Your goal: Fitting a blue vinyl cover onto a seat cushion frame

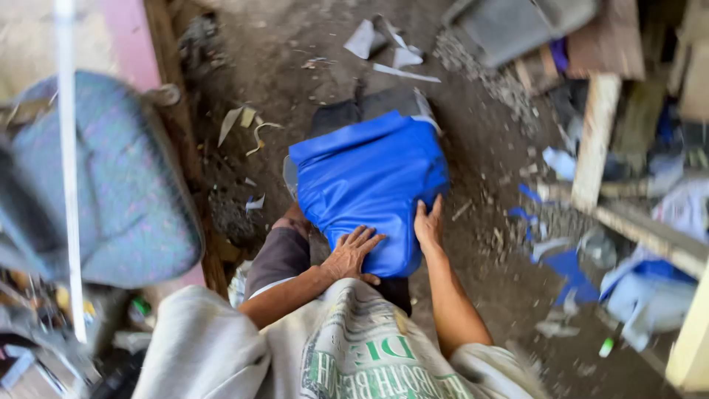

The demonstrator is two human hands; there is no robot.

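Against the near edge of a glossy blue vinyl-covered cushion [369,185], both bare hands lie flat and open, gripping nothing: the left hand [354,253] spreads its fingers over the smooth cover's lower middle, and the right hand [428,225] presses fingers-up along its lower right side. The cushion is a rounded rectangular pad, its skin shiny and lightly creased, with a folded seam band across the far end. It rests on the person's lap above the dirt floor [295,59], its long axis running away from the body toward the top of the view, tilted slightly left. Dark grey fabric [354,111] shows just beyond its far end. Below the forearms hangs a pale cloth shirt [347,355] with green printed lettering. Left stands a speckled grey upholstered seat [111,185], rough and woven, crossed by a thin white rod [68,170]. Scattered pale paper scraps [391,52] and blue vinyl offcuts [569,266] litter the gritty ground, with a weathered wooden plank [594,140] upright on the right.
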